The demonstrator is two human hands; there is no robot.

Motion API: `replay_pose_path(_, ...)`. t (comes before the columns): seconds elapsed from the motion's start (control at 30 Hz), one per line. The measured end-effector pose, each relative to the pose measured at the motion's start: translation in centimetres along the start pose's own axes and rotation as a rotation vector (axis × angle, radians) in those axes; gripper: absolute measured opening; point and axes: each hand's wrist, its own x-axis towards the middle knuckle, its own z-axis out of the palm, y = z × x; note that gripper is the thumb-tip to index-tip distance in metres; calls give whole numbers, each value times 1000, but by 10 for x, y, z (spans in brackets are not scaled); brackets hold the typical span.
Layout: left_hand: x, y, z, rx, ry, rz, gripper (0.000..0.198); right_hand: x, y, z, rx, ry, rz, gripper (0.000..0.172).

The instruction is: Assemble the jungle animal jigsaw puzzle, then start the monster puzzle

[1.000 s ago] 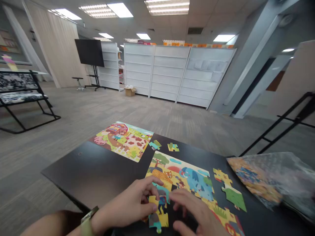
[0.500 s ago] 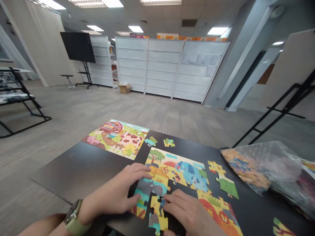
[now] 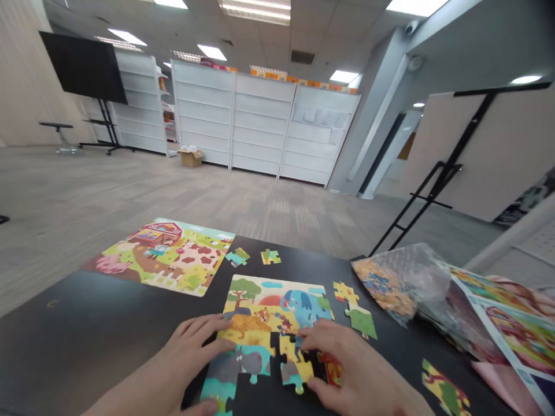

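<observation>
The right hand [image 3: 347, 361] has shifted up onto a yellow-and-grey jigsaw section [image 3: 295, 361], fingers spread, pressing rather than clamping; the left hand [image 3: 195, 341] lies open on the hippo section [image 3: 238, 367]. The animal jigsaw [image 3: 277, 306] sits mid-bench [image 3: 87, 329], long axis crosswise, mostly joined (dark gaps remain low down), with loose pieces [image 3: 358, 306] to its right.

Matt cardboard puzzle pieces [image 3: 291, 370] on a smooth black tabletop [image 3: 87, 335].
</observation>
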Motion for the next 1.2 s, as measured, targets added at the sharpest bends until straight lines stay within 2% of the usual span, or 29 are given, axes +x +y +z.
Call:
replay_pose_path(0.13, -1, -1, 4, -1, -16, -7, 66, 9, -9, 14, -21, -41, -33, 32)
replay_pose_path(0.3, 2, 1, 3, 20, -12, 18, 66, 13, -8, 22, -25, -53, -28, 29)
replay_pose_path(0.5, 10, 5, 20, 123, 125, 148, 54, 11, -11, 24, -2, -34, -33, 33)
replay_pose_path(0.57, 18, 10, 27, 194, 158, 203, 51, 11, -4, 18, 15, 68, -66, 32)
replay_pose_path(0.63, 28, 17, 33, 285, 158, 250, 50, 10, 15, 5, 9, 265, -22, 27)
replay_pose_path(0.67, 33, 19, 36, 331, 153, 269, 50, 9, 29, -4, -13, 368, 60, 27)
replay_pose_path(0.73, 43, 23, 40, 405, 155, 300, 53, 3, 64, -25, -89, 502, 325, 30)
replay_pose_path(0.77, 47, 23, 43, 430, 165, 317, 54, -1, 82, -35, -124, 501, 476, 34)
replay_pose_path(0.83, 54, 20, 48, 465, 204, 349, 54, -11, 113, -50, -146, 471, 631, 36)
replay_pose_path(0.93, 60, 8, 55, 497, 265, 421, 51, -22, 139, -53, -114, 355, 681, 32)
replay_pose_path(1.07, 61, -8, 61, 515, 305, 405, 48, -26, 139, -40, -46, 225, 643, 31)
replay_pose_path(1.2, 53, -18, 61, 532, 326, 360, 47, -27, 135, -34, -1, 155, 627, 51)
